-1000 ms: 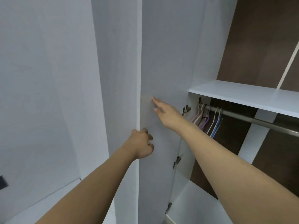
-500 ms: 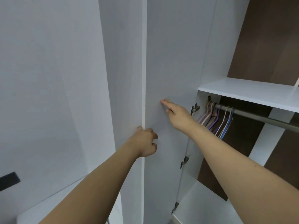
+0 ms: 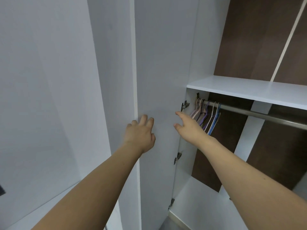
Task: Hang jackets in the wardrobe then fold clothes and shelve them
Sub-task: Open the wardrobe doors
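With both hands spread and holding nothing, the left hand [image 3: 140, 132] apparently flat on the wardrobe door [image 3: 163, 80] and the right hand [image 3: 187, 126] beside its hinge side, the person should swing it fully clear before reaching the rail [image 3: 259, 113] and hangers [image 3: 207, 117].

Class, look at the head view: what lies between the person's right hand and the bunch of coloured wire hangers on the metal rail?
In the head view, a metal door hinge sits between the right hand and the coloured wire hangers.
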{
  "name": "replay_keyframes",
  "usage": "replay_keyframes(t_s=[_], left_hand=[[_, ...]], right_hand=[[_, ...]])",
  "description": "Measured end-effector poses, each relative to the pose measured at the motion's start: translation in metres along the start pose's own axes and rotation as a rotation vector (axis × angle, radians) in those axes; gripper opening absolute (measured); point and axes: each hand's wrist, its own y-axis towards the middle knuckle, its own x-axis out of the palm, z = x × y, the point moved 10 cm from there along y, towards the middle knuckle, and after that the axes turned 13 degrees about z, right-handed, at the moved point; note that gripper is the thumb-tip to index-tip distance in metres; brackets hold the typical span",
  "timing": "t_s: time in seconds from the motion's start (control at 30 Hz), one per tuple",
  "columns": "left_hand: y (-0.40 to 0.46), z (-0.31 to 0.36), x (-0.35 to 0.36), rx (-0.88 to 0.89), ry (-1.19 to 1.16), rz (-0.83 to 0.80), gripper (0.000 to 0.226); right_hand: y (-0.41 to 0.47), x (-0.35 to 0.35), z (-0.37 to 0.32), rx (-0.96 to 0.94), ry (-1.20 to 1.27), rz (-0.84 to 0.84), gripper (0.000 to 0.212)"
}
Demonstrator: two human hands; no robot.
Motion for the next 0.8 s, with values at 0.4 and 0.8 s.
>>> replay_keyframes(t_s=[0.4,0.8], left_hand=[[-0.047,0.004,-0.017,-0.013,0.128,0.1,0.066],[-0.239,-0.08,-0.075,-0.507,0.331,-0.021,0.066]], right_hand=[[-0.038,0.017,0.001,-0.144,-0.119,-0.071,0.064],[-0.15,0.113,-0.107,-0.565,0.062,-0.381,0.065]])
